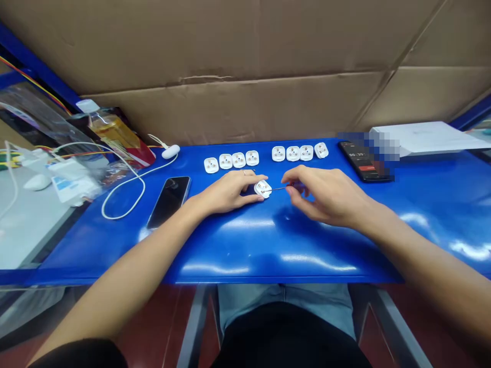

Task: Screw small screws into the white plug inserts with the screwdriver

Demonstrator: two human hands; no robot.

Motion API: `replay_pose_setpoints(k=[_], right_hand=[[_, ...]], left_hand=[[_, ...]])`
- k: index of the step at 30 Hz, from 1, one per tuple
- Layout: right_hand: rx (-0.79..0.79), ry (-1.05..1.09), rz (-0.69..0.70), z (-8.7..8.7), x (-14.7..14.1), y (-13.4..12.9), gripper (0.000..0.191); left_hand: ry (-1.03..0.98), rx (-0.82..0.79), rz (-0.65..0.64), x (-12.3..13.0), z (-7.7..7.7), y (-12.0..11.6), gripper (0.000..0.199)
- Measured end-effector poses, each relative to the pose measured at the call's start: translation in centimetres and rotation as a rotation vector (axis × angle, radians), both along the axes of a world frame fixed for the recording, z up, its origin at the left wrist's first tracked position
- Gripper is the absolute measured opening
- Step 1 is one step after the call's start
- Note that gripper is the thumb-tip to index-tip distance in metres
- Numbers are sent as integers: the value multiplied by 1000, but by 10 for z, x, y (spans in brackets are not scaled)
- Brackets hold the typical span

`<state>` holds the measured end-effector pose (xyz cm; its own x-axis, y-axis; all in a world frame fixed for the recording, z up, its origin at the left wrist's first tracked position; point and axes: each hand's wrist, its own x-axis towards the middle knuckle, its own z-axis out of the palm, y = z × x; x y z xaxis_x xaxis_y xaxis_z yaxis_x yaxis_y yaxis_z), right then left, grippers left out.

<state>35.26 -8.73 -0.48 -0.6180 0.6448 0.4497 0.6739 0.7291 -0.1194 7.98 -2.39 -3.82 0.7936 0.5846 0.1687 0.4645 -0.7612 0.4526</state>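
My desk (245,255) looked smooth and shiny, my little block (263,186) plastic, my thin stick (278,189) metal, and the cardboard (245,112) papery and dull.

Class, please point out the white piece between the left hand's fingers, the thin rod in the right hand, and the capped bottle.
White piece (264,187): head view, middle of its upper face.
Thin rod (275,189): head view, middle of its bare shaft.
Capped bottle (114,131): head view, middle of its body.
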Motion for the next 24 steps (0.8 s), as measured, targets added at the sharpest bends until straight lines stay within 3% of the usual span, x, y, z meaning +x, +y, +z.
replay_pose_setpoints(k=[4,10,17,22,24], right_hand=[[-29,17,36,2,1,-1,26],[14,-28,-12,-1,2,2,21],[21,44,37,0,-1,1,17],[40,89,28,1,-1,1,16],[66,104,39,1,0,1,15]], left_hand=[[-9,-7,1,0,0,0,48],[8,-1,17,0,1,0,51],[-12,44,-7,-2,-3,0,50],[-23,112,37,-4,0,0,68],[-92,129,58,-3,4,0,64]])
